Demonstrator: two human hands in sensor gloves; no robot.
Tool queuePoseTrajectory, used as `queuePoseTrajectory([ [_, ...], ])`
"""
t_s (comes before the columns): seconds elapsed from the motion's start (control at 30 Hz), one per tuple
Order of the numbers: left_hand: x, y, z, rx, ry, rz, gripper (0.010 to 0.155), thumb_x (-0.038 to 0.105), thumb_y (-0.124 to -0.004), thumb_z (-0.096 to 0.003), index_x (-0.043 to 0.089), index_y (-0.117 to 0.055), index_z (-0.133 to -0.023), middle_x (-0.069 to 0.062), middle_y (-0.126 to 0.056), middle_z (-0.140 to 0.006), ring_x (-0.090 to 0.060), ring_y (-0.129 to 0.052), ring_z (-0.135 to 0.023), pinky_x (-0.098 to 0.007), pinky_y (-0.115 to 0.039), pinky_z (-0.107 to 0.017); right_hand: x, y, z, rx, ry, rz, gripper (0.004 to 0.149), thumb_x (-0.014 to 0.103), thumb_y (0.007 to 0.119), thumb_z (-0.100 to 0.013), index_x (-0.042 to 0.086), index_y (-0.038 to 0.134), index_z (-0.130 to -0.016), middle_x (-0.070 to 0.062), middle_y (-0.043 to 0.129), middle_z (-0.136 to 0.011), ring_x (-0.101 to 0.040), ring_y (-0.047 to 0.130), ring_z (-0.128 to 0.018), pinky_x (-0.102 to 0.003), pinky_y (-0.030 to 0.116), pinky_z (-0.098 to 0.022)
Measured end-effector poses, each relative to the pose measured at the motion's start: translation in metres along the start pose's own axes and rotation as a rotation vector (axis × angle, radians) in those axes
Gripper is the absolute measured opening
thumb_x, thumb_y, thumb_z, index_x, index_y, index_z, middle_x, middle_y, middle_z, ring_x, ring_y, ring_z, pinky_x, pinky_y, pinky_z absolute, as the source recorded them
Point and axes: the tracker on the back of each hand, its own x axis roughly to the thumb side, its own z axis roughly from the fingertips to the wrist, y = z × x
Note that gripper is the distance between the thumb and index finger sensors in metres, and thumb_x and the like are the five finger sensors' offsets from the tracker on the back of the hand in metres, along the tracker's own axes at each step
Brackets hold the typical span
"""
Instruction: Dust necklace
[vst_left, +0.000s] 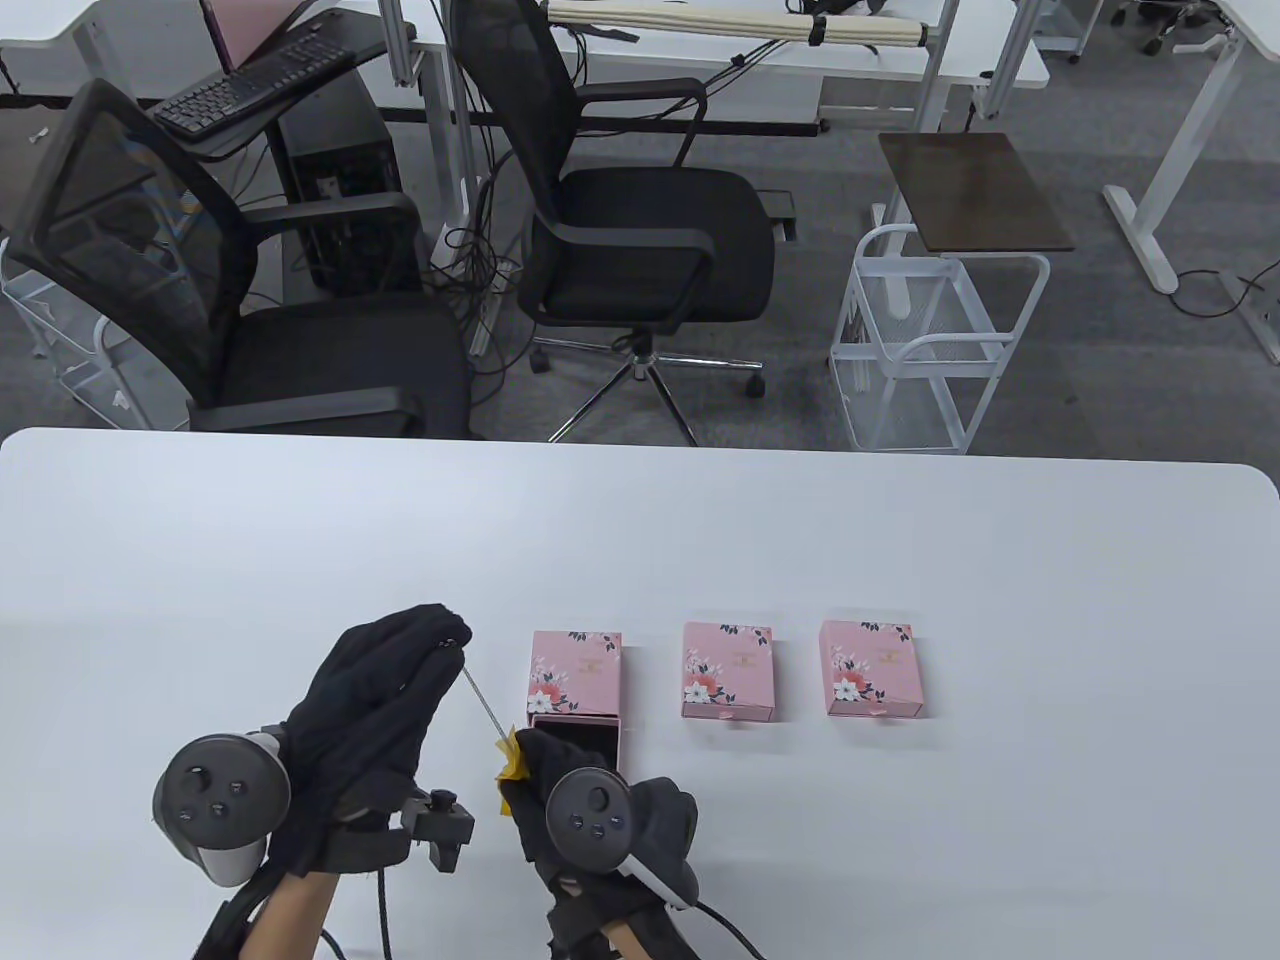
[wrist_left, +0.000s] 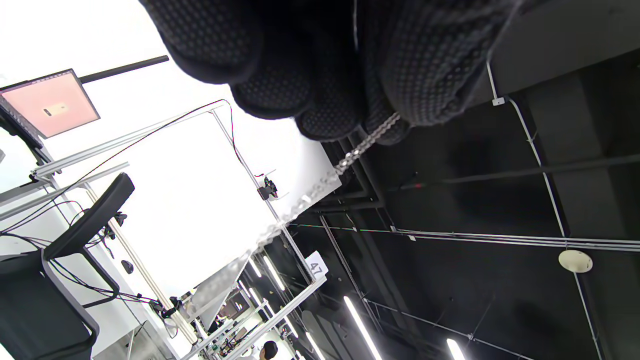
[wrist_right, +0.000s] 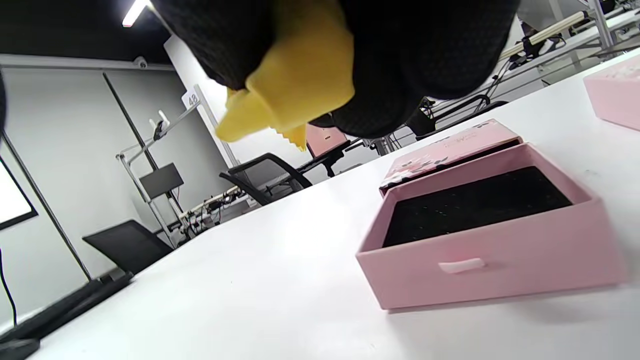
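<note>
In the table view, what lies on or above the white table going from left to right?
Left hand in a black glove pinching the thin silver necklace chain → right hand in a black glove holding a yellow cloth → open pink floral box → second pink floral box, closed → third pink floral box, closed.

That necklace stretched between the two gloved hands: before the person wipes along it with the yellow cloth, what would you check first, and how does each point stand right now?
1. Left hand pinches one end of the necklace: ok, the chain runs out from between its fingertips.
2. Right hand holds the yellow cloth: ok.
3. Chain pulled straight between the hands: ok.
4. Cloth wrapped round the chain: cannot tell, the glove hides it.
5. Open pink box ready beside the hands, drawer out and dark lining bare: ok.
6. Other two pink boxes out of the way: ok, closed and to the right.
</note>
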Motion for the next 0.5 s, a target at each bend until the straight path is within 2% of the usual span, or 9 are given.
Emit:
queuePoseTrajectory([
  [0.27, -0.0007, 0.0021, -0.0007, 0.012, 0.003, -0.014, 0.037, 0.045, -0.088, -0.0548, 0.030, -0.092, -0.088, 0.000, -0.094, -0.093, -0.024, -0.088, -0.079, -0.041, -0.081, -0.056, 0.0003, 0.0004, 0.0002, 0.039, 0.012, -0.037, 0.045, 0.039, 0.074, -0.066, 0.007, 0.073, -0.097, -0.018, 0.092, -0.076, -0.034, 0.095, -0.053, -0.048, 0.081, -0.047],
  [0.43, -0.0012, 0.0013, -0.0006, 0.015, 0.007, -0.023, 0.037, 0.044, -0.088, -0.0546, 0.030, -0.093, -0.088, -0.002, -0.094, -0.093, -0.024, -0.088, -0.079, -0.041, -0.081, -0.056, 0.0017, 0.0018, -0.0001, 0.076, 0.004, 0.001, 0.046, 0.034, 0.077, -0.065, 0.007, 0.069, -0.101, -0.020, 0.088, -0.084, -0.038, 0.093, -0.061, -0.049, 0.079, -0.050],
  [0.5, -0.0014, 0.0009, -0.0004, 0.014, 0.008, -0.027, 0.037, 0.044, -0.088, -0.0547, 0.030, -0.092, -0.088, -0.002, -0.094, -0.093, -0.023, -0.088, -0.079, -0.041, -0.081, -0.056, 0.0015, 0.0021, 0.0002, 0.084, 0.012, -0.012, 0.046, 0.035, 0.078, -0.064, 0.007, 0.070, -0.100, -0.020, 0.089, -0.082, -0.036, 0.094, -0.058, -0.048, 0.080, -0.049],
])
